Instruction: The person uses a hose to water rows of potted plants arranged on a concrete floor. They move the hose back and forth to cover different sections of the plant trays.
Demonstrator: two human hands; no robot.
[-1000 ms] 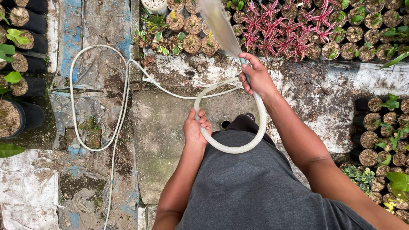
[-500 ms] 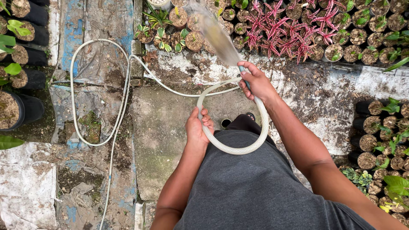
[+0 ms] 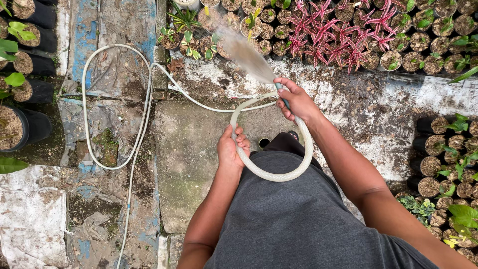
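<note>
The right hand (image 3: 298, 102) clenched the soft, wet hose (image 3: 279, 174) near its spraying end; the left hand (image 3: 231, 149) gripped the loop just behind, likely slippery

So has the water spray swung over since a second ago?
Yes. The spray has swung left along the row of small pots, away from the red-leaved plants, as the right hand re-aimed the hose.

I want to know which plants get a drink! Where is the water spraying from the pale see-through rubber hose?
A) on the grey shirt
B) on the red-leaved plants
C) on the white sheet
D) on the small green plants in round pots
D: from the pale see-through rubber hose pinched in the right hand, the water spray fans up and left onto the small green plants in round pots, beside the red ones.
</note>
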